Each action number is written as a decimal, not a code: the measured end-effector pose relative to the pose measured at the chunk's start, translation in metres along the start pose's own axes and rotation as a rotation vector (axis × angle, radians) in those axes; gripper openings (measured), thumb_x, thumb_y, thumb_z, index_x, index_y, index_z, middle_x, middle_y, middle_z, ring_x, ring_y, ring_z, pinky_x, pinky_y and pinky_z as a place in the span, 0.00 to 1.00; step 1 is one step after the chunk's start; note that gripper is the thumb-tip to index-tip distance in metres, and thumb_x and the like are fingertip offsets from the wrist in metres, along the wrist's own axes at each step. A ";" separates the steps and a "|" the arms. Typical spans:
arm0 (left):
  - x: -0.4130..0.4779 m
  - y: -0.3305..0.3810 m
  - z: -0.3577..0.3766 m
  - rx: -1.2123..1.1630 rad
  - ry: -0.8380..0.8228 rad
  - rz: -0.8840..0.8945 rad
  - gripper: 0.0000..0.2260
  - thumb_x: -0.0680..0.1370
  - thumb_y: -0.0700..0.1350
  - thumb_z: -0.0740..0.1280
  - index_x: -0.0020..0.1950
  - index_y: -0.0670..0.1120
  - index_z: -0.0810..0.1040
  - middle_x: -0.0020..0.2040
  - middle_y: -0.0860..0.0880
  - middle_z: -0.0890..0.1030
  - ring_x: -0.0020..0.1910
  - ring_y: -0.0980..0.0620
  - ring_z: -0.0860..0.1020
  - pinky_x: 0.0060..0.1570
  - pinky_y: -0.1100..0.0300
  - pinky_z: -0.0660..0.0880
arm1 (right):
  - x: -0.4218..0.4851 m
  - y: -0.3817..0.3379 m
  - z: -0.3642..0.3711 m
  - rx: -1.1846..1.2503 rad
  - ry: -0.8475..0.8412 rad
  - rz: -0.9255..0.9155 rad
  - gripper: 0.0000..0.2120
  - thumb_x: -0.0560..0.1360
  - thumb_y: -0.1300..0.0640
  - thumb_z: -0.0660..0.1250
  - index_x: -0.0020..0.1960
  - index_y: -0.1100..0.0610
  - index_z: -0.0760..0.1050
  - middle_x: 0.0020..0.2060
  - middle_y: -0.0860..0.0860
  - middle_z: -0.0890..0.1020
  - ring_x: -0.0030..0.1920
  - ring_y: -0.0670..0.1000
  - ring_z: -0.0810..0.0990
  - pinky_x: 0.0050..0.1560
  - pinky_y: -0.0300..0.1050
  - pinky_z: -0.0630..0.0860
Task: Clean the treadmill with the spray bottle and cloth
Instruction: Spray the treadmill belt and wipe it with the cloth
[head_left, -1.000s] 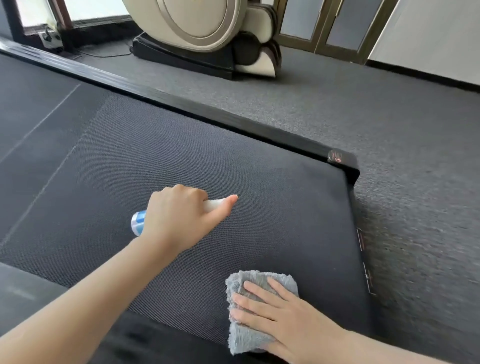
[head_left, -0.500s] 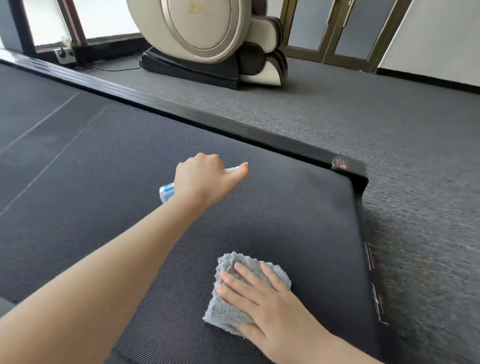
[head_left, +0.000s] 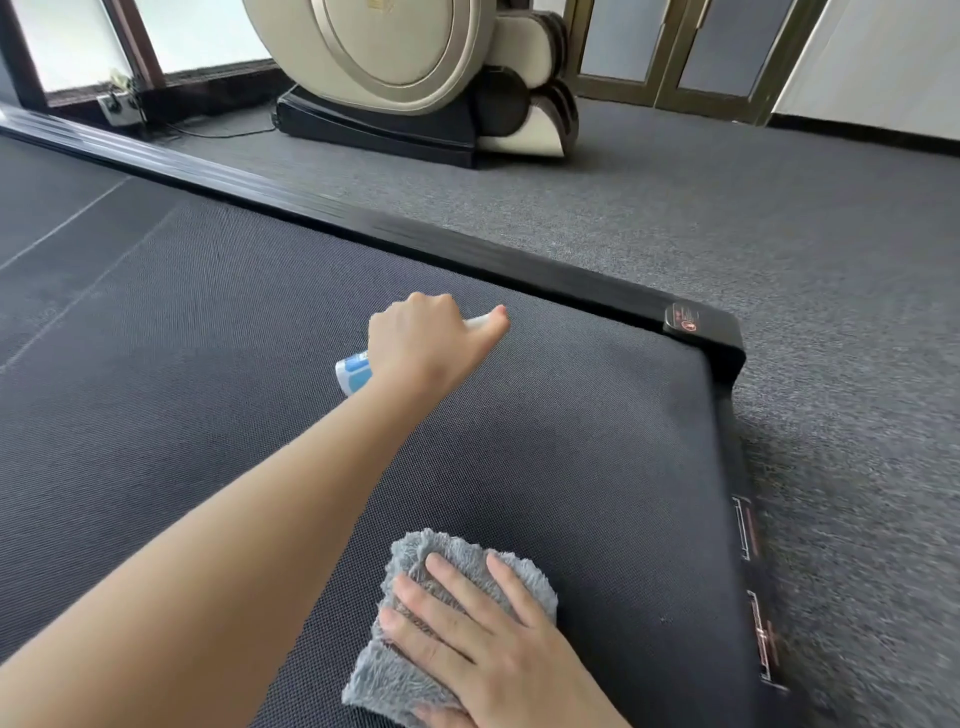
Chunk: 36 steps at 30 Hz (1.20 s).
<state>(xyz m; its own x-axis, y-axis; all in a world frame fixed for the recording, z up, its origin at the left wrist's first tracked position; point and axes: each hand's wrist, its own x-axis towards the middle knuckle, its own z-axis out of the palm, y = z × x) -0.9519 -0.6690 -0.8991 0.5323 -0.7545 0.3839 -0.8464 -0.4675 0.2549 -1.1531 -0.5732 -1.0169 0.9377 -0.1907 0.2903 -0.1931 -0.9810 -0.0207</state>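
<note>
Spraying is best done with the small spray bottle (head_left: 353, 373), gripped in the curled left hand (head_left: 422, 347) over the treadmill belt (head_left: 597, 441), aimed just ahead of the grey cloth (head_left: 375, 675), which is pressed flat on the belt by the outstretched right hand (head_left: 470, 642).

Fluffy grey cloth (head_left: 372, 674) flat on treadmill belt (head_left: 597, 441)

Head camera looks forward and down, close over the treadmill belt (head_left: 571, 415); massage chair (head_left: 410, 78) lies beyond the left hand (head_left: 421, 348) gripping the spray bottle (head_left: 353, 372).
</note>
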 end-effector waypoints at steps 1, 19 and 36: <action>0.000 0.000 0.002 0.021 0.004 0.004 0.28 0.75 0.67 0.55 0.32 0.43 0.73 0.39 0.41 0.80 0.43 0.39 0.78 0.39 0.55 0.64 | 0.000 0.000 0.000 0.016 0.005 0.010 0.24 0.80 0.39 0.44 0.69 0.44 0.69 0.69 0.43 0.71 0.71 0.47 0.67 0.64 0.53 0.68; -0.059 -0.082 -0.021 0.048 0.000 0.081 0.29 0.67 0.69 0.44 0.23 0.46 0.62 0.23 0.48 0.67 0.30 0.42 0.74 0.35 0.56 0.67 | -0.001 -0.003 -0.024 0.073 -0.152 0.006 0.27 0.78 0.41 0.54 0.76 0.47 0.58 0.75 0.43 0.60 0.76 0.48 0.54 0.70 0.55 0.55; -0.077 -0.075 -0.039 0.081 -0.033 0.084 0.31 0.70 0.70 0.48 0.24 0.44 0.65 0.26 0.45 0.70 0.32 0.42 0.73 0.37 0.55 0.65 | 0.000 -0.007 -0.036 0.195 -0.249 0.037 0.26 0.81 0.43 0.46 0.77 0.46 0.50 0.77 0.41 0.50 0.76 0.44 0.42 0.74 0.52 0.38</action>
<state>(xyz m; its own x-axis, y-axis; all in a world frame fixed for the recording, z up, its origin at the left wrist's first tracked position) -0.9284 -0.5575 -0.9128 0.4598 -0.8068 0.3710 -0.8871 -0.4365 0.1503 -1.1623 -0.5646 -0.9825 0.9777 -0.2056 0.0432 -0.1917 -0.9572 -0.2167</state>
